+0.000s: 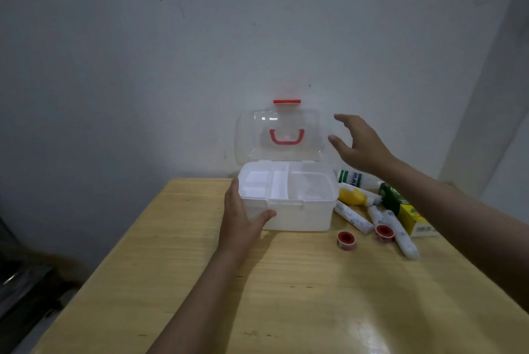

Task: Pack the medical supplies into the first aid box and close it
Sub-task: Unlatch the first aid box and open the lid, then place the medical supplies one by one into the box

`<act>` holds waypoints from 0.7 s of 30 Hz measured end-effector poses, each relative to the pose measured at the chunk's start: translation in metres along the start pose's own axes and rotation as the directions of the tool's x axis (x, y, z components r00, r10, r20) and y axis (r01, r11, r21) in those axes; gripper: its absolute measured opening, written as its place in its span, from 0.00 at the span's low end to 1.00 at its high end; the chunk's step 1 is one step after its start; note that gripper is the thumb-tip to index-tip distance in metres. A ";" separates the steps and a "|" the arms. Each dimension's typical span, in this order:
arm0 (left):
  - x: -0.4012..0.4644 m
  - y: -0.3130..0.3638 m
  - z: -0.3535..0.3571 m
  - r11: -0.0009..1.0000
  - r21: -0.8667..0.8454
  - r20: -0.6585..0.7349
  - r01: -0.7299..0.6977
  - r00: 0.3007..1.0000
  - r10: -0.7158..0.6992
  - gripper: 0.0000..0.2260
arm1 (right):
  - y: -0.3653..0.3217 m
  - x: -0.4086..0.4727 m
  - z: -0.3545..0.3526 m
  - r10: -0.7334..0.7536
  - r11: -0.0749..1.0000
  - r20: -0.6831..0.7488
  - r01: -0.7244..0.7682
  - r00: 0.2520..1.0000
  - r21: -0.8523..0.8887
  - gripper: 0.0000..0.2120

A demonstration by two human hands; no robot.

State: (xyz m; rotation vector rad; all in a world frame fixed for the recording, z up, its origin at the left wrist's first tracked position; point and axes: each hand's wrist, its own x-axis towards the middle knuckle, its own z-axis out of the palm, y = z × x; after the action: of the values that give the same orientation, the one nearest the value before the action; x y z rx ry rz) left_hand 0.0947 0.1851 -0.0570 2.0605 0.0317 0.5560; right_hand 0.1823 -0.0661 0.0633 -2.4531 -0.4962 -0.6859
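A white first aid box [297,217] stands on the wooden table [286,296] against the wall. Its clear lid [252,136], with a red handle and red latch, is raised upright. A white divided tray [279,185] shows inside. My left hand [240,222] rests against the box's left front corner, thumb on its front wall. My right hand [360,145] hovers in the air with fingers spread, just right of the lid and not touching it. Right of the box lie a yellow bottle [353,196], a white-green bottle [355,177], wrapped bandage rolls [353,217], two red-cored tape rolls [345,239] and a green-yellow carton [403,210].
The grey wall stands directly behind the box. The table's left edge runs diagonally past my left forearm, with dark objects on the floor beyond it. A pale pillar rises at the far right. Bare wood fills the near half of the table.
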 end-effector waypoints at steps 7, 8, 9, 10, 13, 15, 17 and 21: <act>-0.004 0.005 0.000 0.991 0.070 -0.025 -0.112 0.993 0.114 0.44 | 0.045 -0.118 -0.021 0.245 0.956 0.043 -0.234 0.969 -0.174 0.14; -0.002 0.006 0.001 0.991 0.065 -0.041 -0.121 0.991 0.123 0.42 | 0.049 -0.136 -0.019 0.270 0.945 0.020 -0.261 0.963 -0.198 0.13; -0.001 0.007 0.002 0.992 0.054 -0.060 -0.119 0.991 0.122 0.40 | 0.053 -0.153 -0.015 0.298 0.933 0.002 -0.291 0.954 -0.209 0.12; 0.000 0.008 0.003 0.993 0.041 -0.081 -0.109 0.990 0.112 0.38 | 0.055 -0.167 -0.010 0.329 0.921 -0.013 -0.324 0.944 -0.216 0.12; 0.000 0.011 0.007 0.995 0.010 -0.124 -0.095 0.988 0.096 0.35 | 0.063 -0.195 0.004 0.360 0.900 -0.015 -0.351 0.933 -0.259 0.11; -0.001 0.010 0.009 0.995 -0.005 -0.138 -0.102 0.985 0.100 0.34 | 0.068 -0.202 0.010 0.344 0.909 -0.011 -0.336 0.939 -0.246 0.12; -0.001 0.009 0.010 0.995 -0.017 -0.144 -0.099 0.985 0.096 0.34 | 0.069 -0.206 0.012 0.337 0.917 -0.043 -0.339 0.940 -0.209 0.12; -0.001 0.007 0.012 0.994 -0.043 -0.158 -0.100 0.983 0.092 0.34 | 0.068 -0.206 0.012 0.301 0.939 -0.088 -0.311 0.950 -0.147 0.11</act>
State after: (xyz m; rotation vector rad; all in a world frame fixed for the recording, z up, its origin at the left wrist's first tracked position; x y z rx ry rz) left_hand 0.0974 0.1709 -0.0565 1.9731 0.0097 0.7690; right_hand 0.0529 -0.1536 -0.0883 -2.5685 -0.0291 -0.6910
